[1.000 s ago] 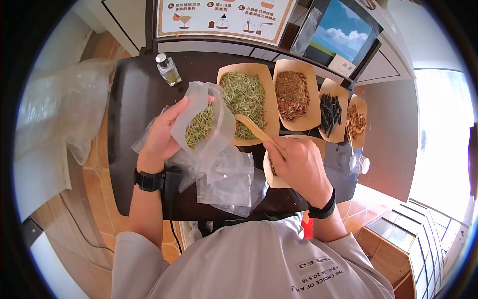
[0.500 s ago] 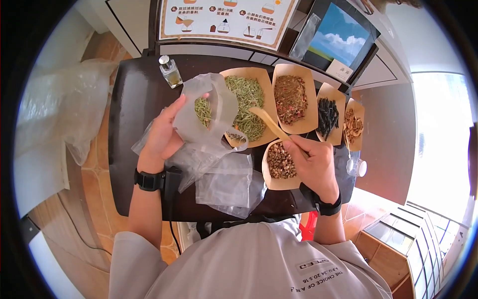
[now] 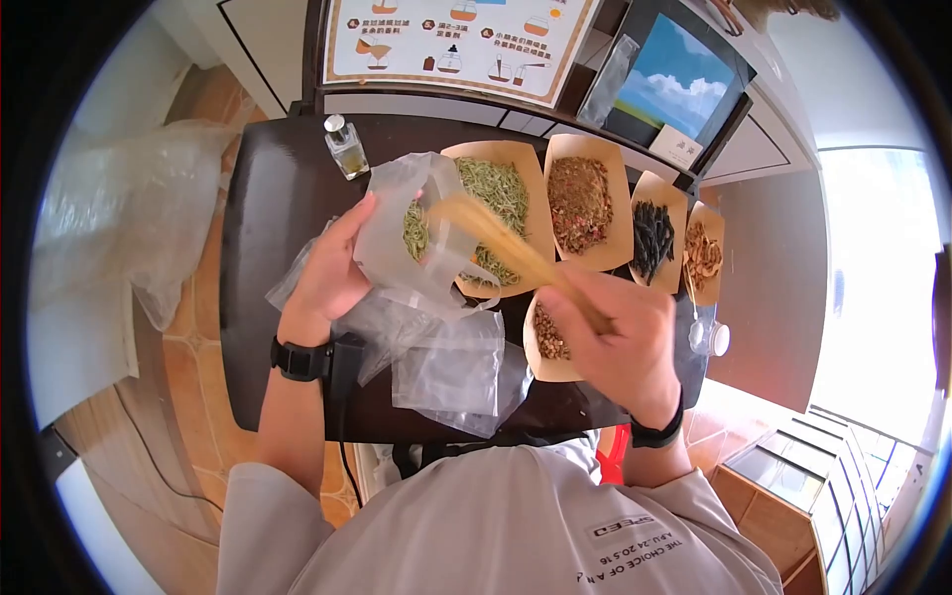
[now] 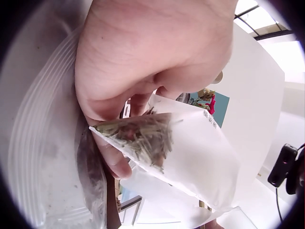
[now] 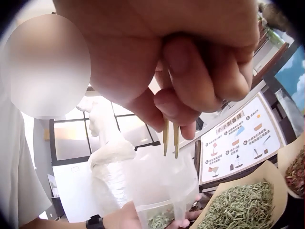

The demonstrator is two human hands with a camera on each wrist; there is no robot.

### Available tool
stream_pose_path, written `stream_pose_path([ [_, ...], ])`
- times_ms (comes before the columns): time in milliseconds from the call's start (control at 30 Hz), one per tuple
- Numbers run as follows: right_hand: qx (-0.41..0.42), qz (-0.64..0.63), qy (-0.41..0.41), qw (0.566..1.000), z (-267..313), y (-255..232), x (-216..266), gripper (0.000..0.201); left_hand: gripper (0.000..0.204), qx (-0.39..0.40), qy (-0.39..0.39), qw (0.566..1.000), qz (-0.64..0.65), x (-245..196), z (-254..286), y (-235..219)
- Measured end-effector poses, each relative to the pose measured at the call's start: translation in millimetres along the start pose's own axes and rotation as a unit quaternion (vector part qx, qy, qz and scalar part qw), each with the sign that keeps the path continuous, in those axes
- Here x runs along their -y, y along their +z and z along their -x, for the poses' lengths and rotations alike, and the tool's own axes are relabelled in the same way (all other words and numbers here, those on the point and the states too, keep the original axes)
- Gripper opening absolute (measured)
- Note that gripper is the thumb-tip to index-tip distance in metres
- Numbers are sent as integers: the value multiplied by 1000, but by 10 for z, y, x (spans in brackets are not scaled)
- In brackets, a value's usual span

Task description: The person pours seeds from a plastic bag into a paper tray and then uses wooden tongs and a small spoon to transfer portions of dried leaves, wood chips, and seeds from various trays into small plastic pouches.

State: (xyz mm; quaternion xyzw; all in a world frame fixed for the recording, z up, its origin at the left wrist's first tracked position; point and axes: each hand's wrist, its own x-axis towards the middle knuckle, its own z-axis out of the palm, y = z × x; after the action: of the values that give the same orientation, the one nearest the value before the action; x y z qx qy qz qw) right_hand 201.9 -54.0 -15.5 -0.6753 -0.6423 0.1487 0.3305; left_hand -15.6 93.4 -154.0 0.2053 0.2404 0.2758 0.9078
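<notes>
My left hand (image 3: 332,273) holds a translucent white filter bag (image 3: 382,238) from its left side, the thumb along it. Green dried leaves (image 3: 416,233) show in its mouth; in the left wrist view they lie in the pointed bottom of the bag (image 4: 205,157). My right hand (image 3: 630,342) grips a pair of bamboo tongs (image 3: 516,253), whose tips overlap the bag's right side in the head view. The right wrist view shows the two thin prongs of the tongs (image 5: 166,140) above the bag. Just beyond, a paper tray (image 3: 540,223) holds more of the green leaves.
Further right are a tray of reddish-brown bits (image 3: 580,198), black strips (image 3: 653,238) and tan slices (image 3: 702,253). A small tray of brown grains (image 3: 548,337) lies partly under my right hand. Clear plastic bags (image 3: 446,372), a glass bottle (image 3: 345,149) and a clear jar (image 3: 709,337) are also around.
My right hand first drew the tongs back from the green-leaf tray, then swung their tips left to the filter bag. My left hand keeps hold of the bag, almost unmoved.
</notes>
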Motion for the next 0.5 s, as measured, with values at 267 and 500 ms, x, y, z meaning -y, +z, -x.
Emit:
stream_pose_path([
  [267,104,96,19,990,183,-72,-340,12,51,16,80,996,-34,-34,14,-64],
  [500,115,146,20,982,240,200,-359,22,52,39,70,997,8,-38,9,-122],
])
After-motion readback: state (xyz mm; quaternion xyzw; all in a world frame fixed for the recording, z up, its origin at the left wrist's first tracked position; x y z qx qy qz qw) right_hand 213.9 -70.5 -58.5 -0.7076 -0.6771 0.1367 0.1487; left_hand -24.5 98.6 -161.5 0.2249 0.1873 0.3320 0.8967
